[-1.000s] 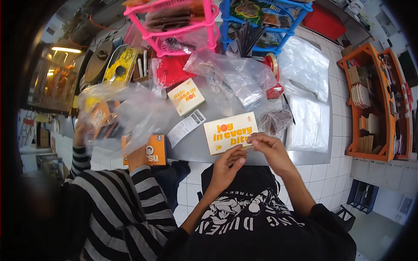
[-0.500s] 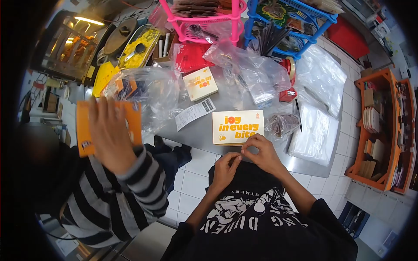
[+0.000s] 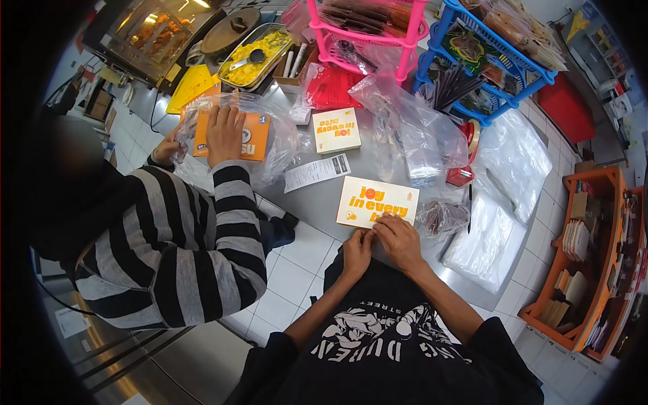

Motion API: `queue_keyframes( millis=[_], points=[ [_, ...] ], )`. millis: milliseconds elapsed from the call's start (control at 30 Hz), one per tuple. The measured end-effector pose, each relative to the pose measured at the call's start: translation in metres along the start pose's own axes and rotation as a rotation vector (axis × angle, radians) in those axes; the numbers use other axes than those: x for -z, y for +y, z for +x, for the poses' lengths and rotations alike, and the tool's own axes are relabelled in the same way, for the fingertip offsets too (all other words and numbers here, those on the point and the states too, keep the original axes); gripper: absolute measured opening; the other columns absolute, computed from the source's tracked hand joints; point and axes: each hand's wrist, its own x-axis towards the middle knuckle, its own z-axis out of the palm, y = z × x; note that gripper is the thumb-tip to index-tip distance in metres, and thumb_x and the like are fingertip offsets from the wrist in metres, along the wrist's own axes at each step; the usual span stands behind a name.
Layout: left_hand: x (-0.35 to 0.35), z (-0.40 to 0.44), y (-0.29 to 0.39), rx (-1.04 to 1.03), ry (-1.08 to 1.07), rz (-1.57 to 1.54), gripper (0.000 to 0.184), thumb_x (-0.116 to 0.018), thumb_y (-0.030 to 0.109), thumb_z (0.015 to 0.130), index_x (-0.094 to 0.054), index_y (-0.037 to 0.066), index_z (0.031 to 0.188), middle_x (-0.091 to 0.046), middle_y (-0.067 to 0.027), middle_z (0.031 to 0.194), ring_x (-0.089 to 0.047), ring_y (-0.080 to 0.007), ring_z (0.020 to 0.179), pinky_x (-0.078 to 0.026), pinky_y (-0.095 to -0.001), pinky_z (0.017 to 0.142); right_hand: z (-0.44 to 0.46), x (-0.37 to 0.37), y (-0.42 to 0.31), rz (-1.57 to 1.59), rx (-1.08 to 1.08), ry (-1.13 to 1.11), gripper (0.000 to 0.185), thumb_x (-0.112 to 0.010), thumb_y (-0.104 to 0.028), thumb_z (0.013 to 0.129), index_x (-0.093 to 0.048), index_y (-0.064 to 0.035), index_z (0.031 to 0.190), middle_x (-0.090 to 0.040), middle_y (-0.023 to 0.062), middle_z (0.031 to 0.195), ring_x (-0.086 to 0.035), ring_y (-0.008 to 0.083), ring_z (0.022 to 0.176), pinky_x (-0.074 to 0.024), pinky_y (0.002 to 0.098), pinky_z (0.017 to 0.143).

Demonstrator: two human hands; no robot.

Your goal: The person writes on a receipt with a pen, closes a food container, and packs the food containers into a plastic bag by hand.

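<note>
A white box with orange lettering [image 3: 368, 196] lies at the front edge of the metal table. My right hand [image 3: 399, 243] rests with its fingers on the box's near right part, covering some of the lettering. Beside it, my left hand [image 3: 358, 251] is at the box's near edge with fingers curled; whether it holds anything is hidden. A second, smaller white box [image 3: 336, 130] stands farther back, and a printed receipt [image 3: 317, 173] lies between the boxes. To the right of the near box is a clear bag with dark contents [image 3: 443, 217].
At the left, a co-worker in a striped sleeve [image 3: 239, 223] handles an orange box [image 3: 256, 135] at a clear plastic bag. Pink rack [image 3: 405, 40] and blue rack [image 3: 432, 57] stand at the back. Stacked clear bags [image 3: 484, 236] and a red tape dispenser [image 3: 460, 177] lie right.
My right hand has come down onto the white box, and my left hand has moved to its near edge. The co-worker's orange box has moved over the clear bag. The view has shifted.
</note>
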Motion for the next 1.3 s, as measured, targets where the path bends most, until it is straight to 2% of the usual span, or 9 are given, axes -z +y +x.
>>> queue_keyframes(
  millis=[333, 633, 733, 833, 867, 933, 1067, 1200, 1300],
  points=[
    [0.000, 0.004, -0.012, -0.010, -0.001, 0.137, 0.022, -0.056, 0.014, 0.096, -0.062, -0.007, 0.094, -0.069, -0.0150, 0.077, -0.065, -0.0154, 0.067, -0.050, -0.0310, 0.059, 0.013, 0.006, -0.006, 0.009, -0.178, -0.129, 0.015, -0.069, -0.018, 0.080, -0.065, -0.0072, 0.090, -0.064, 0.0047, 0.091, -0.068, 0.0241, 0.081, -0.0567, 0.0356, 0.065],
    [0.011, 0.008, -0.006, 0.154, -0.040, -0.066, 0.024, -0.063, 0.017, 0.093, -0.065, -0.007, 0.092, -0.068, -0.0100, 0.073, -0.065, -0.0119, 0.064, -0.052, -0.0252, 0.058, 0.035, 0.013, 0.003, 0.030, -0.403, -0.215, 0.029, -0.069, -0.018, 0.082, -0.056, -0.0126, 0.106, -0.056, 0.0039, 0.111, -0.066, 0.0231, 0.080, -0.0528, 0.0373, 0.059],
    [0.023, 0.015, -0.009, 0.236, -0.061, 0.030, 0.024, -0.065, 0.018, 0.091, -0.064, -0.006, 0.089, -0.067, -0.0083, 0.071, -0.063, -0.0108, 0.060, -0.050, -0.0238, 0.054, 0.051, 0.027, 0.008, 0.190, -0.456, -0.340, 0.049, -0.074, -0.027, 0.076, -0.054, -0.0155, 0.119, -0.051, 0.0083, 0.126, -0.062, 0.0297, 0.104, -0.0523, 0.0440, 0.080],
    [0.043, 0.013, 0.007, 0.240, 0.127, 0.051, 0.021, -0.065, 0.015, 0.089, -0.063, -0.006, 0.087, -0.065, -0.0105, 0.070, -0.064, -0.0164, 0.061, -0.052, -0.0304, 0.057, 0.064, 0.041, 0.005, -0.153, -0.042, -0.353, 0.088, -0.081, -0.036, 0.066, -0.037, -0.0256, 0.142, -0.037, 0.0167, 0.144, -0.042, 0.0385, 0.128, -0.0356, 0.0569, 0.102],
    [0.050, 0.015, 0.016, 0.136, 0.194, 0.094, 0.020, -0.066, 0.016, 0.089, -0.062, -0.004, 0.088, -0.064, -0.0091, 0.071, -0.063, -0.0152, 0.063, -0.050, -0.0289, 0.057, 0.069, 0.042, 0.008, -0.160, -0.080, -0.584, 0.112, -0.085, -0.039, 0.057, -0.024, -0.0300, 0.150, -0.024, 0.0247, 0.150, -0.023, 0.0423, 0.138, -0.0162, 0.0623, 0.109],
    [0.061, 0.018, 0.044, -0.074, 0.336, 0.170, 0.019, -0.068, 0.017, 0.088, -0.061, -0.001, 0.090, -0.062, -0.0062, 0.073, -0.060, -0.0128, 0.066, -0.046, -0.0259, 0.059, 0.071, 0.034, 0.013, -0.227, -0.091, -0.630, 0.114, -0.085, -0.037, 0.055, -0.023, -0.0299, 0.150, -0.026, 0.0262, 0.149, -0.027, 0.0411, 0.136, -0.0203, 0.0624, 0.107],
    [0.053, 0.061, 0.111, -0.422, 0.185, 0.384, 0.025, -0.070, 0.020, 0.084, -0.062, 0.000, 0.095, -0.062, -0.0151, 0.091, -0.061, -0.0263, 0.086, -0.047, -0.0342, 0.074, 0.068, 0.032, 0.007, -0.208, -0.099, -0.617, 0.106, -0.083, -0.034, 0.055, -0.030, -0.0308, 0.148, -0.034, 0.0268, 0.142, -0.032, 0.0398, 0.133, -0.0235, 0.0608, 0.105],
    [0.048, 0.124, 0.106, -0.209, -0.169, 0.344, 0.049, -0.071, 0.042, 0.082, -0.057, -0.002, 0.098, -0.060, -0.0197, 0.098, -0.059, -0.0329, 0.087, -0.046, -0.0407, 0.080, 0.061, 0.073, -0.030, -0.161, -0.083, -0.563, 0.096, -0.081, -0.033, 0.058, -0.039, -0.0293, 0.143, -0.039, 0.0259, 0.135, -0.034, 0.0394, 0.130, -0.0231, 0.0607, 0.105],
    [0.042, 0.136, 0.138, -0.060, -0.239, 0.345, 0.053, -0.073, 0.044, 0.080, -0.054, -0.002, 0.098, -0.059, -0.0193, 0.092, -0.057, -0.0324, 0.083, -0.046, -0.0414, 0.079, 0.049, 0.123, -0.061, -0.108, -0.150, -0.588, 0.099, -0.081, -0.037, 0.058, -0.035, -0.0312, 0.145, -0.037, 0.0274, 0.136, -0.032, 0.0402, 0.131, -0.0223, 0.0610, 0.103]
  ],
)
